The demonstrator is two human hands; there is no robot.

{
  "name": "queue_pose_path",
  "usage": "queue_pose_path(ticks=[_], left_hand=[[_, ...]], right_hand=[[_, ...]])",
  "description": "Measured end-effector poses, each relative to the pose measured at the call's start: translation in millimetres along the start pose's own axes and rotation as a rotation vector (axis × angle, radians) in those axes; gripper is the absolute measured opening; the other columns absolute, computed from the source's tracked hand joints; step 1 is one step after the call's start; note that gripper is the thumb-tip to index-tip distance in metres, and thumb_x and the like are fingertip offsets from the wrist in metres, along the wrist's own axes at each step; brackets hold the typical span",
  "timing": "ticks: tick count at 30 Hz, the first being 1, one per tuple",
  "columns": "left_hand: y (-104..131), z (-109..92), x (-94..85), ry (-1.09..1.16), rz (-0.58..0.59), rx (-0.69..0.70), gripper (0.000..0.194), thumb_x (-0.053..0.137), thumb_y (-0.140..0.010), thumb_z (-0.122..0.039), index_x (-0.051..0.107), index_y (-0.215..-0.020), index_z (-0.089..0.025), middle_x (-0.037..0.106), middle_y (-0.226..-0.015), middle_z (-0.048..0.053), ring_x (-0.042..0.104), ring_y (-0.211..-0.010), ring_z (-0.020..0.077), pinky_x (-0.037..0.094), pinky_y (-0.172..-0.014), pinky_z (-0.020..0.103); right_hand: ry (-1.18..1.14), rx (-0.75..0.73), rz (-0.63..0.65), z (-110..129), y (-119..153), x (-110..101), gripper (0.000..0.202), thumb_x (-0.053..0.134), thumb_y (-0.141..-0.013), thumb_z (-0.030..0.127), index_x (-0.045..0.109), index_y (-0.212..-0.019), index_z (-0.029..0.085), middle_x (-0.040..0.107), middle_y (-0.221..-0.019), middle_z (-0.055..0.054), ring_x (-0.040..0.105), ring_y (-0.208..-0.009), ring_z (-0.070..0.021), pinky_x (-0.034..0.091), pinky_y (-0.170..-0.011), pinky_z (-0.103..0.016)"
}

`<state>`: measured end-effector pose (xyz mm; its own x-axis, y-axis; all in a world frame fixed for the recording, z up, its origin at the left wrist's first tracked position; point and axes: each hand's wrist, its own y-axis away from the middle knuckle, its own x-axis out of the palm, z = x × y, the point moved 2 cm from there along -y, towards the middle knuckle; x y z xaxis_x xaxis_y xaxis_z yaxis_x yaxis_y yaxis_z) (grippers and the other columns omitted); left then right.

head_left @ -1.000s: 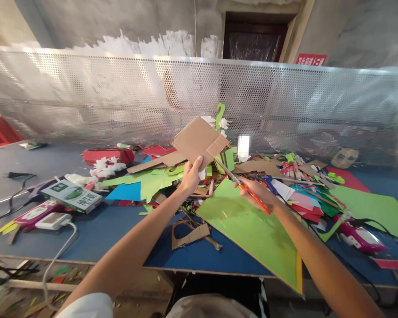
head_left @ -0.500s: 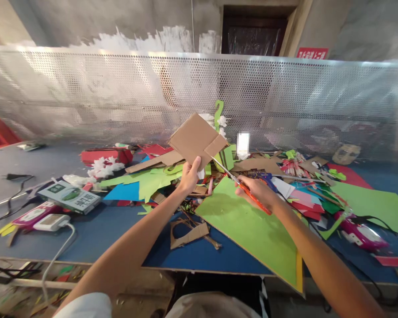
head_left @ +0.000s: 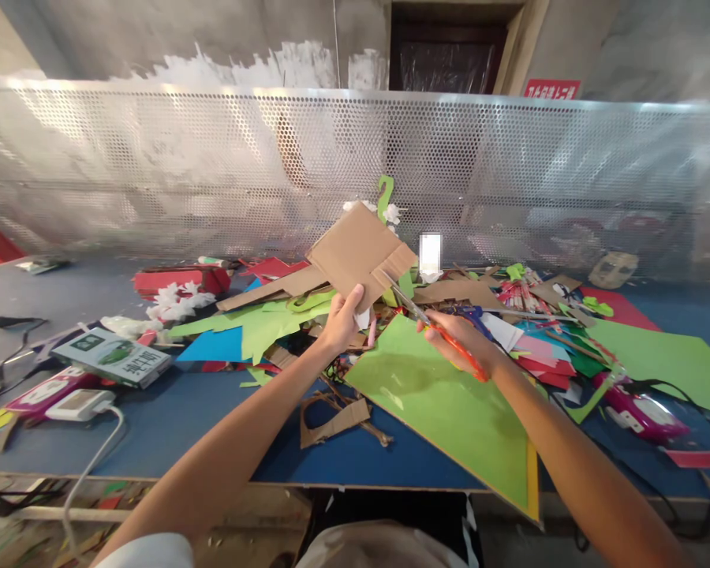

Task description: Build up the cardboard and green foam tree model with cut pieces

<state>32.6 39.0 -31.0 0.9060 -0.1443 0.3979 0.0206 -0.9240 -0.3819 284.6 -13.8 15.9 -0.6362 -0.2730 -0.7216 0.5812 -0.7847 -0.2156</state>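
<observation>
A square of brown cardboard [head_left: 355,244] is pinched at its lower corner by my left hand [head_left: 341,319], thumb on the near face. It is held up above the cluttered table, one corner pointing upward. My right hand [head_left: 458,339] is closed round the orange handles of a pair of scissors [head_left: 417,310]. The blades meet the cardboard's lower right edge, beside a narrow strip along that side that is marked off by lines. Under my right hand lies a large light-green sheet [head_left: 438,394] with a yellow edge.
Paper and cardboard scraps cover the middle of the blue table [head_left: 213,426]. On the left lie a milk carton [head_left: 115,355], a white adapter [head_left: 80,404] with a cable, and a red case [head_left: 181,280]. A perforated metal screen [head_left: 225,166] stands behind. A magenta device [head_left: 642,410] lies right.
The scissors have shifted along the cardboard's lower right edge, and another line shows across the strip there. The cardboard sits slightly further right in view. Both hands keep their hold.
</observation>
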Motion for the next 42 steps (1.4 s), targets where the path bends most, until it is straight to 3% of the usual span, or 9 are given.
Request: queue_pose_path(ticks=[5, 9, 17, 20, 32, 42], left_hand=[[7.3, -9.4, 9.3, 0.122, 0.109, -0.023, 0.046, 0.083, -0.083, -0.06, 0.063, -0.082, -0.018, 0.062, -0.058, -0.002, 0.059, -0.04, 0.0138, 0.048, -0.038, 0.025], [5.9, -9.3, 8.8, 0.16, 0.139, -0.034, 0.046, 0.084, -0.083, -0.058, 0.06, -0.078, -0.019, 0.058, -0.055, -0.003, 0.057, -0.039, 0.0136, 0.047, -0.037, 0.025], [0.4, -10.4, 9.6, 0.025, 0.021, 0.04, 0.049, 0.081, -0.084, -0.062, 0.06, -0.076, -0.019, 0.055, -0.051, -0.004, 0.054, -0.036, 0.0121, 0.04, -0.035, 0.023], [0.5, -9.7, 9.5, -0.026, 0.029, 0.034, 0.047, 0.078, -0.087, -0.063, 0.061, -0.081, -0.02, 0.056, -0.052, -0.004, 0.056, -0.037, 0.0132, 0.041, -0.036, 0.024], [0.6, -5.1, 8.0, -0.064, 0.032, 0.007, 0.046, 0.078, -0.087, -0.064, 0.064, -0.085, -0.02, 0.056, -0.051, -0.004, 0.056, -0.037, 0.0137, 0.037, -0.036, 0.024], [4.4, -11.3, 10.9, -0.108, 0.066, 0.007, 0.049, 0.075, -0.087, -0.069, 0.068, -0.088, -0.02, 0.058, -0.051, -0.002, 0.056, -0.036, 0.015, 0.034, -0.035, 0.024]], right_hand=[[-0.365, 0.029, 0.052, -0.9, 3.1, 6.7, 0.066, 0.044, -0.098, 0.082, 0.06, -0.107, 0.019, 0.047, -0.067, 0.005, 0.042, -0.048, -0.0114, 0.037, -0.047, -0.026], [-0.465, 0.031, 0.094, -2.1, 2.5, 9.4, 0.07, 0.045, -0.095, 0.085, 0.06, -0.106, 0.018, 0.047, -0.067, 0.005, 0.04, -0.046, -0.0103, 0.036, -0.044, -0.026], [-0.109, 0.013, 0.04, -7.2, 0.2, 6.7, 0.065, 0.041, -0.099, 0.082, 0.058, -0.111, 0.021, 0.045, -0.064, 0.005, 0.045, -0.053, -0.0134, 0.036, -0.053, -0.026], [-0.026, 0.005, 0.023, -2.8, -0.2, 6.3, 0.067, 0.038, -0.098, 0.083, 0.059, -0.109, 0.021, 0.047, -0.065, 0.004, 0.045, -0.054, -0.014, 0.036, -0.056, -0.026], [0.111, 0.043, 0.027, 3.1, -0.8, 8.3, 0.067, 0.036, -0.097, 0.082, 0.059, -0.11, 0.02, 0.049, -0.068, 0.003, 0.049, -0.061, -0.0178, 0.037, -0.064, -0.03], [0.067, 0.045, 0.005, 3.9, -0.5, 9.7, 0.073, 0.03, -0.097, 0.087, 0.06, -0.106, 0.021, 0.053, -0.071, 0.0, 0.051, -0.062, -0.0186, 0.035, -0.062, -0.03]])
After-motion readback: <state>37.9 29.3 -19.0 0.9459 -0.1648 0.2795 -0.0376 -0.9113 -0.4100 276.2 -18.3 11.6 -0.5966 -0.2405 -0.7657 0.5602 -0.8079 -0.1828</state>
